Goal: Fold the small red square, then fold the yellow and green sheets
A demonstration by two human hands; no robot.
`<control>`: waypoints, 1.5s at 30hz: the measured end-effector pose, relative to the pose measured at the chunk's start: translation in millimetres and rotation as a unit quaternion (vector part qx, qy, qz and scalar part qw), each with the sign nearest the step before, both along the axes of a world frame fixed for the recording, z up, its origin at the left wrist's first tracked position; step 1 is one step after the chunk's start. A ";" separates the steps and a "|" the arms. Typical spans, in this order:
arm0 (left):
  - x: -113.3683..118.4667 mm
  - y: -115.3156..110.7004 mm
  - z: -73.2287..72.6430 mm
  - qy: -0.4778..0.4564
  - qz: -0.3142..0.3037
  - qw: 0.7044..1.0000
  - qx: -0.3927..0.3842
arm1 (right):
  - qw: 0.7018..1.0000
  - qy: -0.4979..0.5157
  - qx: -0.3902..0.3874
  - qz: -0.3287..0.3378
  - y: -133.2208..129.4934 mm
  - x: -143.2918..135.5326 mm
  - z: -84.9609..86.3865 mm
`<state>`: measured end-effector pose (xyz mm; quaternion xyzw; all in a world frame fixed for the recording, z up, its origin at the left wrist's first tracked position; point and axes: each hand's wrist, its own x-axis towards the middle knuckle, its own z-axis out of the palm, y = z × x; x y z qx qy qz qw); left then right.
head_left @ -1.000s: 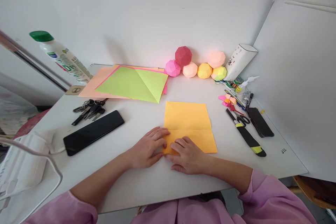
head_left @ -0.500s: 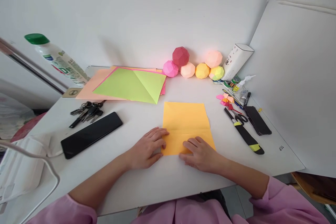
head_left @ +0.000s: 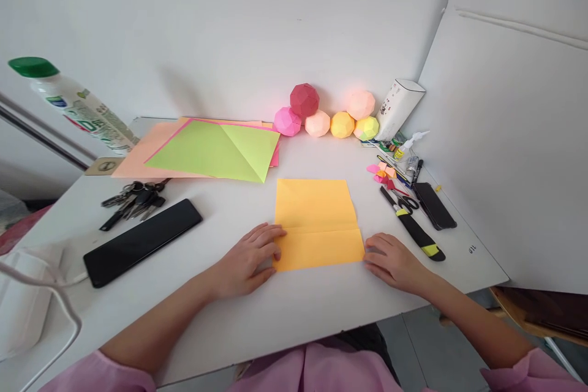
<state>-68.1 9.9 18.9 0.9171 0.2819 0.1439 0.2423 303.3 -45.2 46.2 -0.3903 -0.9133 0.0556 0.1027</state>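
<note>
A yellow-orange sheet of paper [head_left: 316, 205] lies flat on the table in front of me. A crease runs across it, and its lower part looks folded over. My left hand [head_left: 250, 257] rests at the sheet's left edge, fingertips touching the paper, with the thumb apart from the bent fingers. At the lower right corner is my right hand [head_left: 395, 262], its fingers bent and slightly spread against the paper's edge. Neither hand lifts the sheet.
Green paper [head_left: 215, 150] tops a stack of coloured sheets at the back left. Keys [head_left: 138, 201] and a black phone [head_left: 144, 242] lie left. Faceted paper balls [head_left: 316, 124] line the wall. Right stand scissors [head_left: 407, 201], a black-and-yellow cutter [head_left: 416, 229] and a dark phone [head_left: 434, 205].
My right hand has slid right along the sheet's lower edge, from its middle to the right corner. The left hand stays at the left edge. The whole view has shifted slightly.
</note>
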 end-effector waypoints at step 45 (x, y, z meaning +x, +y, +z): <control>-0.6 -9.0 -23.8 -0.132 0.111 0.981 -0.085 | 0.934 0.139 -0.313 -0.103 81.3 -49.8 10.4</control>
